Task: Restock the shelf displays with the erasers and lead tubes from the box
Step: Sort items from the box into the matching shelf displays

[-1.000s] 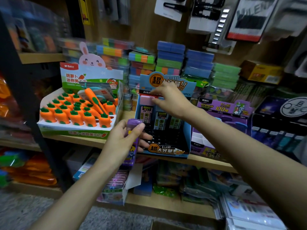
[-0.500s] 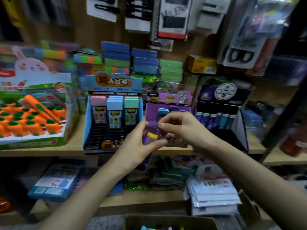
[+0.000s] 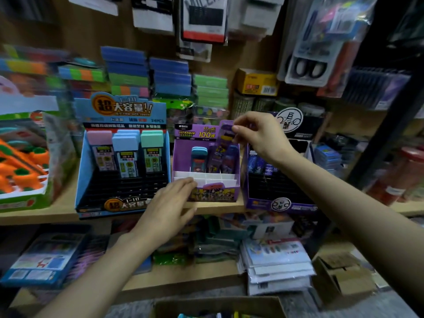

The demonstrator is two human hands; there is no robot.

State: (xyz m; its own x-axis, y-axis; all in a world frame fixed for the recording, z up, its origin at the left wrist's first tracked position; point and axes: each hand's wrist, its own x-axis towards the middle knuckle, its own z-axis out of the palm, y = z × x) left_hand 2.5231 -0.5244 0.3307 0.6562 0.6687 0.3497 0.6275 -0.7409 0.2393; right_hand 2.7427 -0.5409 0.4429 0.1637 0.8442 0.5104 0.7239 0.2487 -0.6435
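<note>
Head view: my right hand (image 3: 259,136) pinches a purple lead tube (image 3: 226,134) between thumb and fingertips, just above the back row of the purple display (image 3: 213,195). The tube is near upright, long axis vertical, base aimed at the slots. My left hand (image 3: 169,203), fingers relaxed, rests at the display's front-left corner. I'm slotting this tube; next, I reckon, it goes straight down into a free cell.

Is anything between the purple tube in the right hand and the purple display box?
Nothing visible: the right hand holds the purple tube above the purple display box, whose white slots lie open.
</note>
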